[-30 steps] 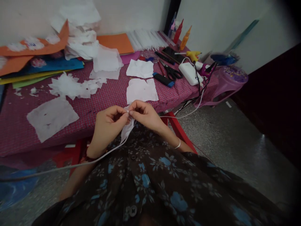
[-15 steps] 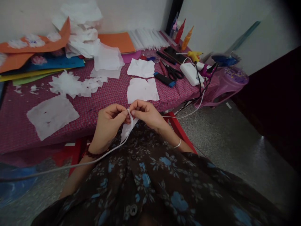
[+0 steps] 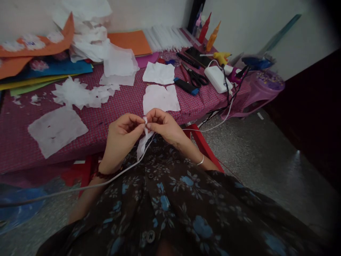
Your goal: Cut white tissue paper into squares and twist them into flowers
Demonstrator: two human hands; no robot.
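Note:
Between my two hands, over my lap at the table's front edge, a strip of white tissue paper (image 3: 142, 145) hangs down, gathered narrow at its top. My left hand (image 3: 123, 133) pinches that top from the left with thumb and fingertips. From the other side my right hand (image 3: 164, 126) pinches the same spot, its fingertips almost touching the left ones. Just beyond the hands lie two white tissue pieces (image 3: 161, 98), one behind the other. A flat tissue square (image 3: 57, 131) rests on the cloth to the left, with jagged-cut tissue (image 3: 76, 93) behind it.
On the checked tablecloth (image 3: 112, 117) are a box cutter (image 3: 185, 86), black scissors (image 3: 196, 78), a white box with cables (image 3: 217, 79) and a yellow glue gun (image 3: 221, 58). Coloured sheets (image 3: 64, 67) are stacked at back left. A white cable (image 3: 87, 187) crosses my lap.
The tissue's gathered top looks narrower and stands a little higher between my fingertips. Both hands keep their pinch. The whole view has shifted slightly.

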